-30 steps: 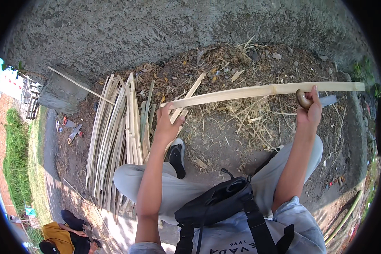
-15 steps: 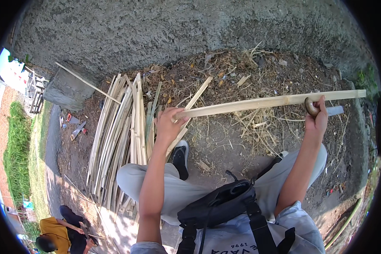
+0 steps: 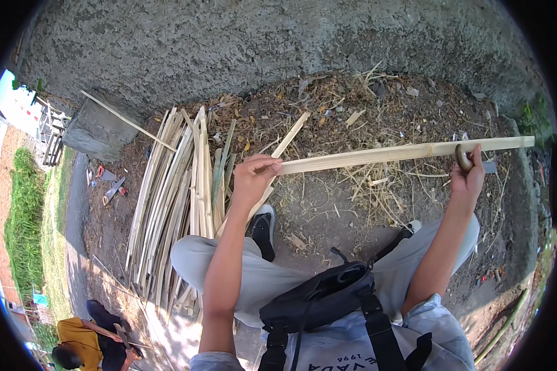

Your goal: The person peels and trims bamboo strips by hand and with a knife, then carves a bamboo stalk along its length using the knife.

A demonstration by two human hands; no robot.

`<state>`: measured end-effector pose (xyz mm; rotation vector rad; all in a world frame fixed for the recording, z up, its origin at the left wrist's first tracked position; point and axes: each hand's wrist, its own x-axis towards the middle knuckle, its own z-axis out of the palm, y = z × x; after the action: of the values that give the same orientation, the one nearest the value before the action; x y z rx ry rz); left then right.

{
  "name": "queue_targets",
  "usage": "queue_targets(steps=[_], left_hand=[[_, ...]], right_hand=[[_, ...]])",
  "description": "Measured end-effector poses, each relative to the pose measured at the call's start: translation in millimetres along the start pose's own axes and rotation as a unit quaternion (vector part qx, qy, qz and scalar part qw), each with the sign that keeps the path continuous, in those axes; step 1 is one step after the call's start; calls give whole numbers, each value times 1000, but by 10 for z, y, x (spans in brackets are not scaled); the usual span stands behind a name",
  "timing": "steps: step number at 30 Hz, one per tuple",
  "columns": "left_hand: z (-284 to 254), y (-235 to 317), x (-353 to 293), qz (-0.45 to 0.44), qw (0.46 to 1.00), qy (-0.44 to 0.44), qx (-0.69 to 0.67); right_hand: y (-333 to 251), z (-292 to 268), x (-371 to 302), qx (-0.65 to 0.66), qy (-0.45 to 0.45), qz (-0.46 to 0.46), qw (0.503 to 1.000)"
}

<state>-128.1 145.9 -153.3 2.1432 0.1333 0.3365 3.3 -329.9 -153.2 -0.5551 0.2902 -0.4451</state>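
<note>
A long pale bamboo strip point(image 3: 365, 157) stretches across in front of me, its right end slightly higher than its left. My left hand point(image 3: 254, 178) is closed on the strip's left end, thumb and fingers pinching it. Toward the other end, my right hand point(image 3: 467, 176) is closed round a knife with a curved brown handle point(image 3: 462, 159). Part of its pale blade point(image 3: 489, 167) shows to the right of the fingers. The right fingertips also touch the strip, close to a node. How the right fingers wrap the handle is partly hidden.
Left of my legs lies a heap of bamboo strips point(image 3: 167, 204). Shavings point(image 3: 384, 198) litter the ground below a rough wall point(image 3: 260, 43). A handsaw point(image 3: 114, 191) lies farther left. At lower left a person in yellow point(image 3: 80, 340) sits with a tool.
My left hand has shifted slightly right and up along with the strip's left end. The knife has turned a little in my right hand, and its handle looks narrower.
</note>
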Motion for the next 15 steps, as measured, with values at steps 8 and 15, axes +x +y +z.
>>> queue_targets(steps=[8,15], left_hand=[[62,66,141,-76,971,66,-215],[33,-231,229,-129,987,56,-79]], right_hand=[[-159,-300,169,12,16,-2,1000],[-331,-471,236,-10,52,-22,998]])
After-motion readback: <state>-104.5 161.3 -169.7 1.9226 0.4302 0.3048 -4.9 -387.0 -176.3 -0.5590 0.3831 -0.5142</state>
